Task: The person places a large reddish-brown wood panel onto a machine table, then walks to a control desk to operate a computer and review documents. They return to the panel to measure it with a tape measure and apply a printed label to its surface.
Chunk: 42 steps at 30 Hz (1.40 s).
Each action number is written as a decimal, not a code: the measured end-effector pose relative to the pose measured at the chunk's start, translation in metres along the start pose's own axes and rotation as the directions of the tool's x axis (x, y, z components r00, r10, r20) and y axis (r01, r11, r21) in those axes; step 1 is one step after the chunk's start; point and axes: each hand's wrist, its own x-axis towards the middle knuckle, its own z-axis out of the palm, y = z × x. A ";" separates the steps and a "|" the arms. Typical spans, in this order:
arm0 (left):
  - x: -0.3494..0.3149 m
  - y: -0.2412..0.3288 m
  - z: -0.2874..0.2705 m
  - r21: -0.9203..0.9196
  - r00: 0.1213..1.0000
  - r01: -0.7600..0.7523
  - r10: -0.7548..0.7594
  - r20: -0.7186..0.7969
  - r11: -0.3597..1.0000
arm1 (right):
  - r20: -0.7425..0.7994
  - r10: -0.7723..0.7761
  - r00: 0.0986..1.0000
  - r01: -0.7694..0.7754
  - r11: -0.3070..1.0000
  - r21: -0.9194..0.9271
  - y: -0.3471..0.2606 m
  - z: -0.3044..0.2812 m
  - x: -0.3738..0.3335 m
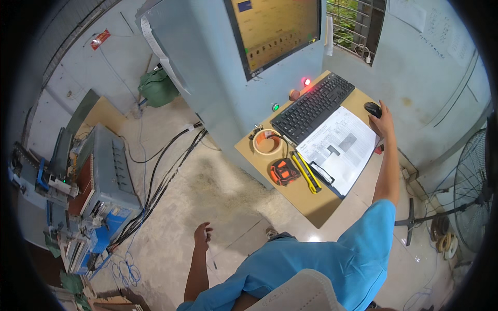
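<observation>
left hand (pixel 202 233) is hanging low beside the body over the concrete floor (pixel 207 176), fingers loosely curled and a little apart, holding nothing, touching nothing. blue sleeve (pixel 363 243) is running up the right arm toward the wooden desk (pixel 311 202). near edge of desk: orange and black tape measure (pixel 284 172) is lying flat, yellow utility knife (pixel 306 172) just beside it to the right, then a clipboard with printed paper (pixel 340 147) lying at a slant. roll of tape (pixel 267 143) is sitting behind the tape measure. black keyboard (pixel 313 106) is lying behind the paper, touching its top edge. right hand (pixel 383 120) is resting at the far right corner of the desk, fingers bent down together over the black mouse (pixel 372 109), covering its near side, clamped lightly on it. red lamp (pixel 306 81) is glowing behind the keyboard, green button (pixel 275 107) to its left. monitor (pixel 275 31) is showing a yellowish screen, set in the pale blue cabinet (pixel 207 67). standing fan (pixel 472 192) is off to the right. grey machine with cables (pixel 106 176) is sitting far left on the floor.
</observation>
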 end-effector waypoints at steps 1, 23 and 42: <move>-0.006 0.006 0.022 0.041 0.999 -0.032 0.031 0.010 0.999 | 0.027 -0.003 1.000 0.002 0.999 0.038 0.003 0.001 0.002; -0.328 -0.455 0.258 0.056 0.783 0.607 -0.585 -0.212 0.793 | 0.149 -0.537 0.831 0.467 0.817 0.340 0.030 0.011 0.040; -0.259 -0.253 0.518 -0.011 0.979 0.109 -0.109 -0.173 0.994 | 0.138 -0.513 0.847 0.434 0.819 0.376 0.033 0.011 0.040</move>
